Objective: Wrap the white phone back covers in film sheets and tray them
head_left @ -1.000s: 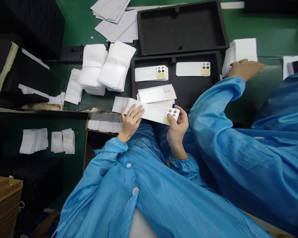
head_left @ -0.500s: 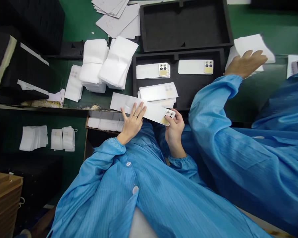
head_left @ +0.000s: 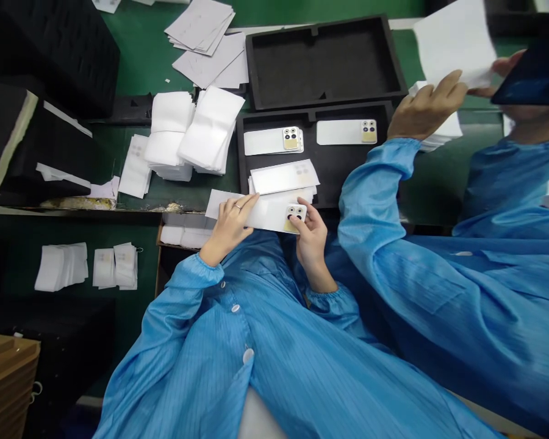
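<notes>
My right hand (head_left: pixel 312 238) grips the camera end of a white phone back cover (head_left: pixel 274 214), thumb over the camera module (head_left: pixel 296 217). The cover lies over a longer white paper sleeve (head_left: pixel 218 201), whose left end sticks out past it. My left hand (head_left: pixel 231 225) has its fingers bent over the sleeve at the cover's left end, thumb near the lower edge. Just behind, several wrapped covers (head_left: pixel 283 177) lie stacked in a black foam tray (head_left: pixel 338 167). Bare white covers (head_left: pixel 265 142) and another cover (head_left: pixel 338 132) also lie in it.
Two thick stacks of white sleeves (head_left: pixel 171 131) stand left of the tray, beside wrapped covers (head_left: pixel 135 167). A second black tray (head_left: pixel 324 64) lies behind. Close on the right, a co-worker's hand (head_left: pixel 425 110) holds a white sheet (head_left: pixel 457 42). An open box (head_left: pixel 183 235) sits below the table edge.
My left hand has gone from lying flat on the sleeve to bending its fingers over it, slightly left. The cover is more level. The co-worker has lifted a white sheet.
</notes>
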